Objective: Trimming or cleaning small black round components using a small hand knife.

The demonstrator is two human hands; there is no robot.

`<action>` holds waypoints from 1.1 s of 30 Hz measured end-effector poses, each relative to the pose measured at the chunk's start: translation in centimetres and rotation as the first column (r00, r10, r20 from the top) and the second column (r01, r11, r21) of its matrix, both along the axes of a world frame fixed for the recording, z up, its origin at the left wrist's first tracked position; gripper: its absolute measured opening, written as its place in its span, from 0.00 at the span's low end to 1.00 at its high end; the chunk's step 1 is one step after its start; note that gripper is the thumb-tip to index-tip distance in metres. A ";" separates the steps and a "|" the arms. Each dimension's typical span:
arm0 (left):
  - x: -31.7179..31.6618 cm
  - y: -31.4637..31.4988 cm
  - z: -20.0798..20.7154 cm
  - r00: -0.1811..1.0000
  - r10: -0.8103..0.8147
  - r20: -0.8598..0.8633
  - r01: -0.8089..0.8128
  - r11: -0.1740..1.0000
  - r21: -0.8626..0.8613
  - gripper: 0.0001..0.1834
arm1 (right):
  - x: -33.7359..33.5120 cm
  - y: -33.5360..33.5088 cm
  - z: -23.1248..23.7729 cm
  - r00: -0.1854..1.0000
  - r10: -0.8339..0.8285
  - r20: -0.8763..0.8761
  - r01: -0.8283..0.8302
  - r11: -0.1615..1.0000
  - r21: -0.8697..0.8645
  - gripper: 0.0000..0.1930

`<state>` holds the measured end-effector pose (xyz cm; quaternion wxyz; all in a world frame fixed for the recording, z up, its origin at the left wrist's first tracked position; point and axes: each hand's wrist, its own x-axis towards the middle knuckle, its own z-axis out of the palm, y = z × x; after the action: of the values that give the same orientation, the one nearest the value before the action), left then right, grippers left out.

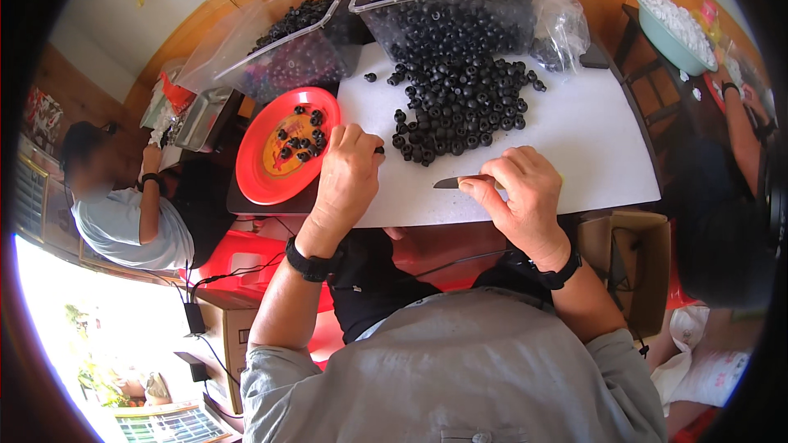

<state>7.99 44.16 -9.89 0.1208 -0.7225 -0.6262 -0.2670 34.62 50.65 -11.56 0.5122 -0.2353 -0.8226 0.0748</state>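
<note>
The white board (593, 146) is being seen bare at its right and near edges, covered far-middle by black pieces (460, 107), flanked left by a red plate (253, 174). By the right hand (524, 193) a knife (454, 184) is being gripped; by the left hand (350, 172), one small piece (378, 150) is being pinched.

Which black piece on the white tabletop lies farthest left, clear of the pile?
The lone black piece right of the left clear bin: white tabletop shows all around it, unlike those in the pile.
</note>
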 end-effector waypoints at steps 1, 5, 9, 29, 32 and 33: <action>0.5 -0.5 0.0 0.989 -0.021 0.149 0.022 1.000 -0.003 0.10 | 0.2 0.0 0.0 1.000 0.004 -0.002 -0.004 1.000 -0.022 0.16; 3.2 -2.7 1.0 0.578 0.038 0.815 0.197 0.963 -0.185 0.11 | 0.4 0.0 0.0 0.998 0.039 -0.042 -0.041 0.998 -0.046 0.16; 5.7 -3.9 1.0 0.239 0.067 0.969 0.334 0.931 -0.147 0.12 | 0.4 -0.7 -0.1 0.992 -0.093 0.089 0.088 0.994 0.058 0.14; 6.6 -2.4 -1.0 -0.340 0.050 0.939 0.483 0.866 0.129 0.15 | -0.1 -0.3 1.2 0.987 0.071 -0.143 -0.135 0.850 -0.509 0.12; 6.8 -2.2 -1.2 -0.292 0.072 0.954 0.451 0.890 0.071 0.16 | -0.3 -0.2 0.7 0.990 0.065 -0.129 -0.122 0.857 -0.501 0.12; 6.8 -2.1 -1.2 -0.289 0.086 0.954 0.442 0.895 0.053 0.17 | -0.4 -0.2 0.5 0.991 0.052 -0.123 -0.106 0.869 -0.484 0.12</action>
<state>14.83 42.03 -11.07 -0.5868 -0.3209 -0.3859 -0.6355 34.23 50.48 -11.06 0.4755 -0.3191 -0.7574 0.3138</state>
